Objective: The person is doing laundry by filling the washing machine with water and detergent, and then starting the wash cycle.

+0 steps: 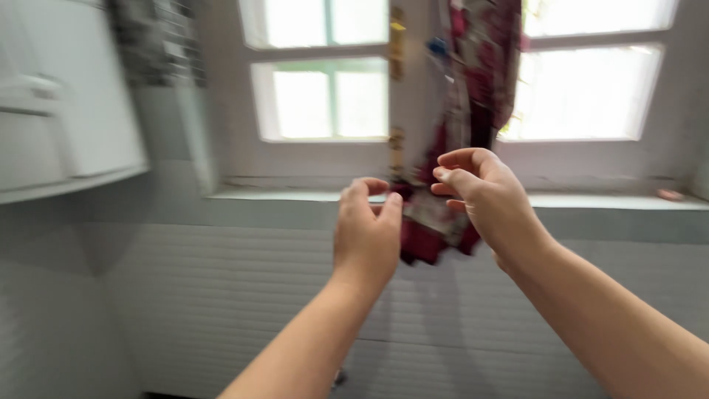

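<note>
A dark red patterned cloth [478, 66] hangs down in front of the window, and its lower end [422, 240] dangles between my two raised hands. My left hand [365, 240] is just left of that end, with thumb and fingers curled into a loose C and only the sill showing in the gap. My right hand [487, 199] is in front of the cloth with curled fingers. The cloth runs behind its palm, so a grip is hidden. The picture is motion-blurred.
A white-framed window [325, 96] with a grey sill [295, 196] fills the wall ahead, above ribbed white tiles [221, 295]. A white wall cabinet [66, 111] juts out at the upper left, with a dark patterned thing [159, 37] hanging beside it.
</note>
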